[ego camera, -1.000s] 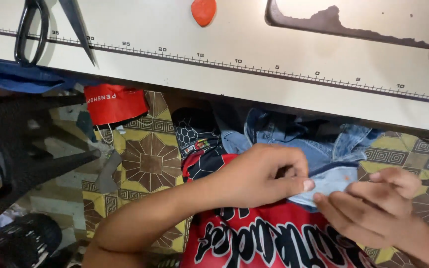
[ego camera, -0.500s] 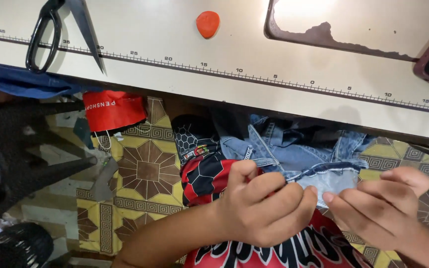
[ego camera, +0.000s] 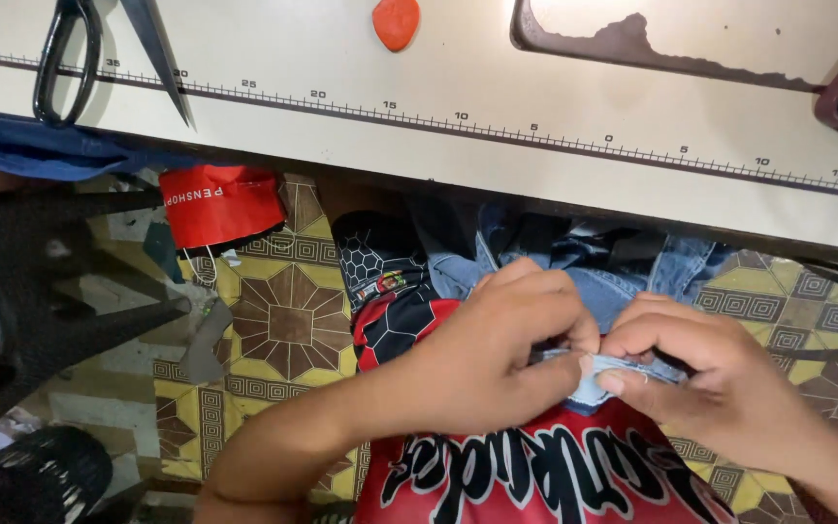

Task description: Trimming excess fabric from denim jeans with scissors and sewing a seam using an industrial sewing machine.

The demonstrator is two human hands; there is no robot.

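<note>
Pinching is what I see from my feed: the left hand [ego camera: 482, 364] and the right hand [ego camera: 700, 374] meet fingertip to fingertip over the lap, both sets of fingers closed on a small folded strip of pale denim [ego camera: 598, 374]. The strip sits just below the edge of the tabletop [ego camera: 458, 146], in front of a heap of blue denim [ego camera: 623, 267] that hangs under it, and above the red printed shirt [ego camera: 535, 475] the person wears.

On the tabletop itself lie a pair of black-handled scissors [ego camera: 80, 53] at the left, an orange piece of chalk [ego camera: 396, 21] near the middle and a printed ruler line [ego camera: 419, 121] along the front — none of them touched. On the patterned floor tiles [ego camera: 288, 320] to the left rests a red face mask [ego camera: 220, 204].

My worry, as a judgement only: the grip is at the very tips, and the fold is narrow, so a slight loosening of either thumb could let the fold spring open or slide crooked. The bulk of the denim also hangs unsupported below the tabletop — its weight could drag the strip out of the fingers. I cannot tell whether a pin or needle is in play; if one is, fingertips this close together risk a prick.
</note>
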